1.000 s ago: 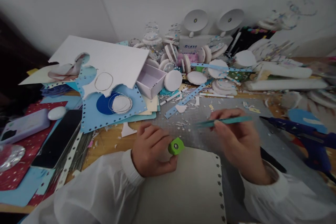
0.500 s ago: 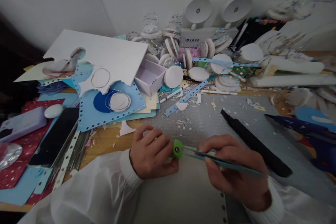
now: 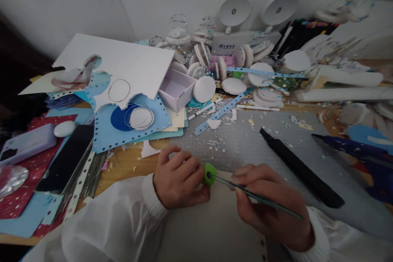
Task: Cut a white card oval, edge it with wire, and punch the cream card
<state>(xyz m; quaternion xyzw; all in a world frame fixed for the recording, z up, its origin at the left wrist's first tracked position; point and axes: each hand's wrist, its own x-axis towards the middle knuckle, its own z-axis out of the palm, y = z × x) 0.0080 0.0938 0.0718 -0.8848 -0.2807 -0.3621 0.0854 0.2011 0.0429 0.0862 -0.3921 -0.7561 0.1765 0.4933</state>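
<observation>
My left hand (image 3: 179,180) grips a small green hole punch (image 3: 209,173) just above a white sheet of paper (image 3: 215,229). Beside it, my right hand (image 3: 270,208) pinches thin teal tweezers (image 3: 260,200), and their tips touch the punch's hole. Both hands sit close together at the near edge of a grey cutting mat (image 3: 245,143). White sleeves cover both forearms.
A black craft knife (image 3: 301,172) lies on the mat to the right, a blue glue gun (image 3: 356,151) beyond it. Blue punched paper (image 3: 132,125), a white cut board (image 3: 129,69), a lilac box (image 3: 178,90), foam discs (image 3: 204,88) and phones (image 3: 66,159) crowd the left and back.
My right hand brought the tweezers down from above the mat to the green punch, uncovering the black knife. Since then the tips have stayed at the punch's hole.
</observation>
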